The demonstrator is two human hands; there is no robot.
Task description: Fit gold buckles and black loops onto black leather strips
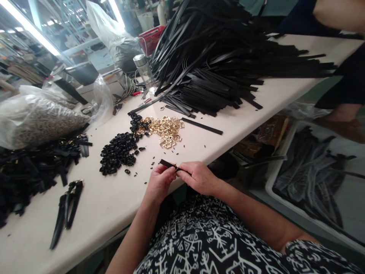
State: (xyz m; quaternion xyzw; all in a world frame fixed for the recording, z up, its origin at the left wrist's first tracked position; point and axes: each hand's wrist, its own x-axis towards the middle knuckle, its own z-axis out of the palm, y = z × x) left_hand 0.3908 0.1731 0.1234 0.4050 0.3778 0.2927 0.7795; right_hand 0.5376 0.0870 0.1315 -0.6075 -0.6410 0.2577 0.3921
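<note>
Both of my hands meet over the table's front edge, around one black strap (167, 163) with a gold buckle (176, 166) on it. My left hand (161, 180) pinches the strap between thumb and fingers, close to the buckle. Fingers of my right hand (198, 176) are closed on the strap's other side, partly covering it. Just beyond my hands lies a heap of gold buckles (168, 131). Black loops (118, 152) are piled to the left of it. A single black strap (202, 126) rests flat, right of the buckles.
A big bundle of black straps (211, 57) covers the back of the table. Buckled straps (31, 171) are heaped at left, near a plastic bag (37, 118). A glass bottle (145, 72) stands behind the buckles. Below right is a white bin (270, 182); another person's leg (345, 83) is near it.
</note>
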